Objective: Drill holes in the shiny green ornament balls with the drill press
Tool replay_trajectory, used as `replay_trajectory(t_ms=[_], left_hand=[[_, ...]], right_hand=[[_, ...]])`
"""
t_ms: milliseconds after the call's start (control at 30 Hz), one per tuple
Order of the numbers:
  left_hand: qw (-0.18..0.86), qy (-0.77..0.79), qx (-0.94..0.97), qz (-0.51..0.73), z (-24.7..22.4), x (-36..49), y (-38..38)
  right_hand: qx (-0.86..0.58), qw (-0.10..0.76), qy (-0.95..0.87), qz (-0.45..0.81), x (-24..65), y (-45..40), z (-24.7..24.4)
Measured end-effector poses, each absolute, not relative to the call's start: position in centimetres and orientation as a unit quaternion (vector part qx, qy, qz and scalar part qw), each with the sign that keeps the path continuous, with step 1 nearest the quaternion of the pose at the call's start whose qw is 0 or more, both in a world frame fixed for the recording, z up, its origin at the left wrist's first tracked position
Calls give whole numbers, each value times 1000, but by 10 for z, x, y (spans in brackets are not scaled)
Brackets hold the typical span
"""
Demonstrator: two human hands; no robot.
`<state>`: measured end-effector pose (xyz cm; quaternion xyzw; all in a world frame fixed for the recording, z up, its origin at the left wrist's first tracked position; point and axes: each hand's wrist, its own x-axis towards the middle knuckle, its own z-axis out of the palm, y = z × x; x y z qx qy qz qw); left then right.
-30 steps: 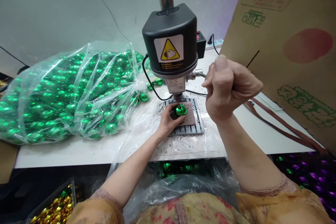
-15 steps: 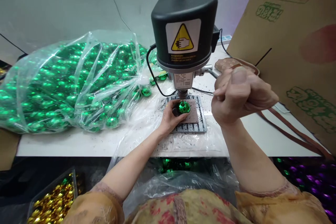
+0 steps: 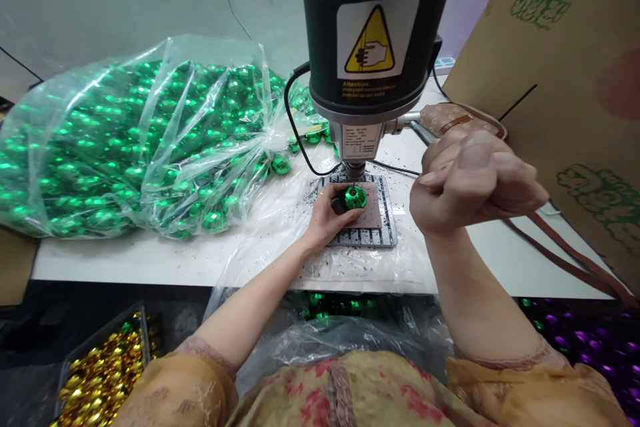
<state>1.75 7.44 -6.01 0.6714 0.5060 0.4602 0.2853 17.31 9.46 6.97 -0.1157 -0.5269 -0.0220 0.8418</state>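
Observation:
A shiny green faceted ball [image 3: 355,197] is on a brown pad [image 3: 371,215] over the slotted metal base [image 3: 389,237] of a small drill press [image 3: 373,40]. My left hand [image 3: 327,217] grips the ball, thumb and fingers curved around its left side. Right above it stands the chuck [image 3: 355,169]; whether the bit is inside the ball is hard to see. At the right, my right hand [image 3: 473,180] is closed in a fist around the press's metal feed lever [image 3: 423,131], whose far end the fingers hide.
A clear plastic bag [image 3: 145,147] full of green balls lies on the left of the white table [image 3: 100,263]. A cardboard box [image 3: 565,100] and a brown strapped bag [image 3: 453,119] are at the right. Gold balls [image 3: 107,367] fill a bin below; purple balls [image 3: 590,340] lie lower right.
The view has shifted slightly, so the press head looks larger and farther right. Both hands keep their grips on the ball and the lever.

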Motion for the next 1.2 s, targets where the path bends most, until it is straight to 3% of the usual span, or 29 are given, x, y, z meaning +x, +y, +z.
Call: replay_trajectory(t_ms=[333,500,633,800,933,1067,1200], left_hand=[[281,505,667,471,-63,18,75],[294,513,656,469,-62,19,76],[301,512,644,483,-59,20,73],[238,501,659,508,-49,5,43],[225,386,794,411,-42,-19,-17],[111,269,934,207,-43,-39,-74],[74,317,908,265,-47,-57,-57]], right_hand=[[-97,847,-522,-38,171,95,62],[-246,836,-485,78,168,87,107],[-187,838,-503,104,168,104,139],[-175,836,-503,136,171,117,143],[-168,839,-505,110,171,117,138],[-162,845,-494,122,170,115,137],[-187,837,-500,123,170,111,138]])
